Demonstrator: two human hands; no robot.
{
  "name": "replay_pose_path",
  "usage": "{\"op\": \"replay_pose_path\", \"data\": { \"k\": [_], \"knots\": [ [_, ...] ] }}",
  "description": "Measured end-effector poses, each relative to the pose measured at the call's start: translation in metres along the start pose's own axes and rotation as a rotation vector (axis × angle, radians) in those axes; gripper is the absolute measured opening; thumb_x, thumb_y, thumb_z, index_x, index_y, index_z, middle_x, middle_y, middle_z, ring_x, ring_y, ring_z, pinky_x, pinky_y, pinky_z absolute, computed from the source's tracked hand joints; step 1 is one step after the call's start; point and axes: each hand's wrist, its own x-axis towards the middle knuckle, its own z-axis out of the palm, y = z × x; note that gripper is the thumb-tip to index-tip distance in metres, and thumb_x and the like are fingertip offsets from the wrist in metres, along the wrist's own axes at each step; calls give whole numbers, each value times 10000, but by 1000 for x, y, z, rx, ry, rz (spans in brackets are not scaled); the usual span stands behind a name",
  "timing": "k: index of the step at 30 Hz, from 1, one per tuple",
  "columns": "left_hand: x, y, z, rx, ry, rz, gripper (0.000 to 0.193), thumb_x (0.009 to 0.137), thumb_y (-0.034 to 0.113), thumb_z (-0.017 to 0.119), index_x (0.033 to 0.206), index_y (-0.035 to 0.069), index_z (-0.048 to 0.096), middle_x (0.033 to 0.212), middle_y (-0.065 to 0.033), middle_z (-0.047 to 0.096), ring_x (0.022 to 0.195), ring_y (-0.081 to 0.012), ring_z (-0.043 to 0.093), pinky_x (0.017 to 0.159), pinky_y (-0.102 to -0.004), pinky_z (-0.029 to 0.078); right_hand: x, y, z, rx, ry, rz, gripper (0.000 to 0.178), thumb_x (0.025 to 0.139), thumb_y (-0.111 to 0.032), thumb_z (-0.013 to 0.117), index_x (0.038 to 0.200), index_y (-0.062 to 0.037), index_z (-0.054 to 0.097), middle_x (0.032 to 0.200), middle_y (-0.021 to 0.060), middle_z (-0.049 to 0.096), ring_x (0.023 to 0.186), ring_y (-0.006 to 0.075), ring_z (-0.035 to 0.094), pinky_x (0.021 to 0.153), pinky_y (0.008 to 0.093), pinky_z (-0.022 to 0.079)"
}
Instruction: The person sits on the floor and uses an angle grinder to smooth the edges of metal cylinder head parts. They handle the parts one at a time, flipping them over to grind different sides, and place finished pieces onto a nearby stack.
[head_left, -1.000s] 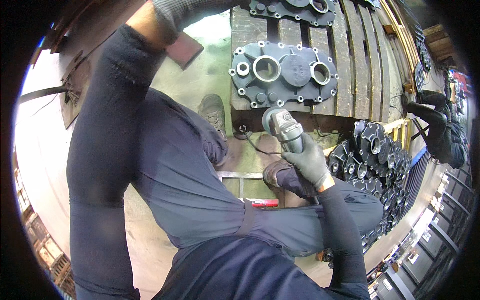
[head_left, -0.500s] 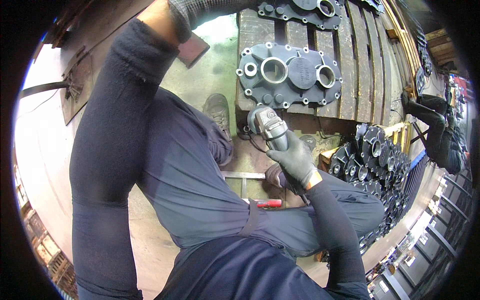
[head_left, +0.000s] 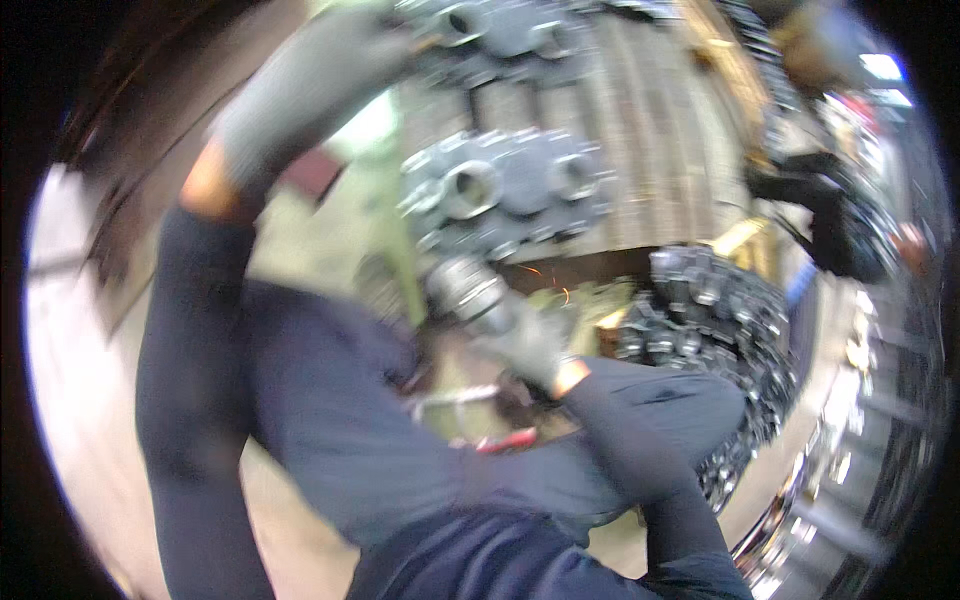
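Observation:
The picture is smeared by motion. In my gloved right hand (head_left: 535,345) is an angle grinder (head_left: 470,292), its head just short of a dark metal cover casting (head_left: 520,190) with round bores. That casting lies flat on a slatted wooden pallet (head_left: 660,165). Farther up, a second such casting (head_left: 505,35) lies at the top of the view. My gloved left hand (head_left: 310,95) reaches to the left end of this far casting; its fingers are too blurred to show whether they grip or merely touch.
Thin orange streaks like sparks show right of the grinder. A heap of dark castings (head_left: 700,330) stands to the right of my knee. On the floor between my legs lies a red-handled tool (head_left: 508,441). Another person (head_left: 830,210) is at the far right.
The view has shifted, and the castings now appear farther left. My left hand has come into view beside the far casting. The grinder stays in my right hand, and orange streaks have appeared.

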Motion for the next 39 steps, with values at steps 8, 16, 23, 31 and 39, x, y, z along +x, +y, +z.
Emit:
{"op": "replay_pose_path", "data": {
  "k": [8, 16, 23, 31, 39],
  "knots": [
    [-24, 6, 24, -508, 117, -334, 412, 1088, 208, 688, 1418, -38, 701, 1082, -50, 732, 912, -112, 649, 839, -289, 536, -54, -19, -22, -64, -48, -45, 703, 825, -437, 836, 1360, -50, 593, 1137, 293, 760, 1092, 496, 740, 937, 575, 569],
    [-18, -12, 31, -545, 140, -395, 406, 1060, 208, 699, 1385, -35, 720, 1074, -35, 731, 859, -109, 622, 769, -273, 497, -60, -15, -19, -50, -83, -25, 793, 833, -479, 822, 1466, -67, 579, 1198, 272, 764, 1119, 475, 741, 976, 543, 573],
    [-2, -8, 37, -416, 66, -227, 373, 1109, 301, 693, 1284, -23, 752, 970, -9, 709, 832, -93, 610, 769, -281, 517, -47, 1, 7, -59, 191, -41, 795, 832, -523, 872, 1404, -18, 651, 1226, 269, 771, 1121, 432, 759, 993, 510, 595],
    [-25, -33, 19, -166, 103, -227, 511, 1086, 329, 685, 1468, -11, 684, 1167, -103, 803, 1025, -147, 743, 930, -307, 588, -18, -32, 25, 215, 89, 30, 730, 832, -377, 882, 1436, -40, 649, 1230, 261, 786, 1161, 427, 767, 1019, 491, 586],
    [-32, 28, -3, -137, 62, -328, 463, 1056, 323, 623, 1286, -57, 754, 1065, -255, 808, 981, -340, 789, 934, -437, 596, -3, -39, 22, 142, 97, 23, 590, 831, -291, 903, 1284, 24, 695, 1135, 196, 795, 1049, 266, 768, 953, 413, 585]
  ]
}}
